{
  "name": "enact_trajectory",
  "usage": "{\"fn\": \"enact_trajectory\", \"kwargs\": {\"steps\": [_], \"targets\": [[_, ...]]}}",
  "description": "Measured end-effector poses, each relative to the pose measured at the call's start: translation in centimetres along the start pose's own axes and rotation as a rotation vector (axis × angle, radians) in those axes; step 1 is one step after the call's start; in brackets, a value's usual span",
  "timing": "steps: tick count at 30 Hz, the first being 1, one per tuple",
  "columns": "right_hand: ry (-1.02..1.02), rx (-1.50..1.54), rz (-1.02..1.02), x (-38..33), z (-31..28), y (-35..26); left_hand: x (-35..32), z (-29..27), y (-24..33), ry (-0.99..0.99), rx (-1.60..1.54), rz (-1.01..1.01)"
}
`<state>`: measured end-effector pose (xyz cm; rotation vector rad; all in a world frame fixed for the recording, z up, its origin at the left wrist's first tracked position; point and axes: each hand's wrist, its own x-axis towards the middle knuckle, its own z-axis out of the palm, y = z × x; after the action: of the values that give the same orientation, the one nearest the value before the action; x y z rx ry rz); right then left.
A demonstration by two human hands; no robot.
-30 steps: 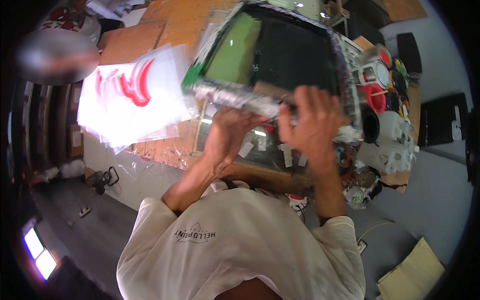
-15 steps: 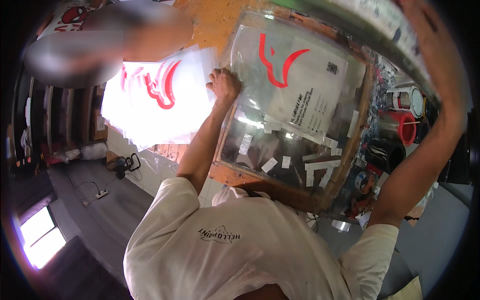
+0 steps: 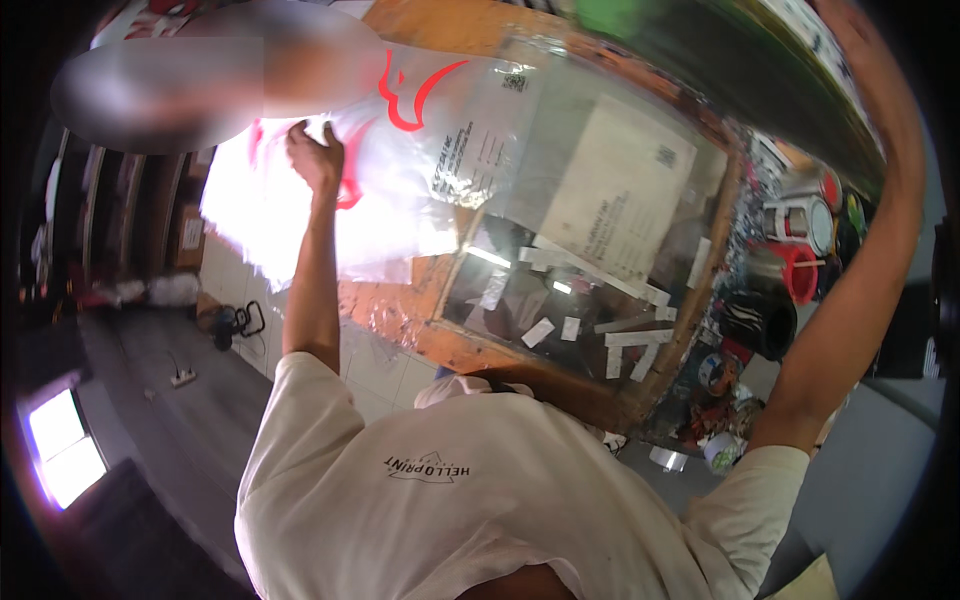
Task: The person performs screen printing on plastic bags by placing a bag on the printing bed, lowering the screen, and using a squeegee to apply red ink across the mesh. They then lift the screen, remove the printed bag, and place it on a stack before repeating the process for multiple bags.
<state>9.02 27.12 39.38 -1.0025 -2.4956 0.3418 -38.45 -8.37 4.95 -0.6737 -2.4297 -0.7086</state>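
Note:
My left hand (image 3: 316, 160) pinches the left edge of a clear plastic bag (image 3: 490, 120) bearing a red curved print and small black text. The bag stretches over a bright stack of similar printed bags (image 3: 270, 215) and across the left side of a glass-topped board (image 3: 510, 300). A pale sheet with black print (image 3: 620, 180) lies on that board. At the upper right, my right hand (image 3: 845, 25) grips the edge of a raised frame (image 3: 750, 95), green and tilted above the board; its fingers are partly cut off by the view.
Paint cans (image 3: 797, 222), a red tub with a stick (image 3: 800, 272), a black container (image 3: 758, 318) and tape rolls crowd the board's right side. Short white tape strips (image 3: 538, 332) are stuck on the glass. A blurred patch hides the upper left. A cable and power strip lie lower left.
My left hand has moved left, drawing the printed bag partly off the board and over the stack. The raised frame has shifted slightly, with my right hand still on it.

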Motion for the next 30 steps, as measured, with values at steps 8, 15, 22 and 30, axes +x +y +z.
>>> {"fn": "enact_trajectory", "kwargs": {"steps": [8,15,22,30], "targets": [[-0.023,-0.21,0.053,-0.1,0.2,0.2,-20.4,-9.0,7.0,-0.562,-0.234,0.179],[-0.009,-0.112,0.039,-2.7,1.5,-1.7,-18.8,-9.5,9.2,-0.656,-0.457,0.091],[0.334,-0.253,-0.125,-4.8,3.2,-5.8,-23.4,-4.5,15.7,-0.71,-0.109,0.413],[0.025,-0.169,-0.074,-2.1,1.1,-2.8,-27.7,-0.3,29.1,-0.794,-0.338,0.911]]}}
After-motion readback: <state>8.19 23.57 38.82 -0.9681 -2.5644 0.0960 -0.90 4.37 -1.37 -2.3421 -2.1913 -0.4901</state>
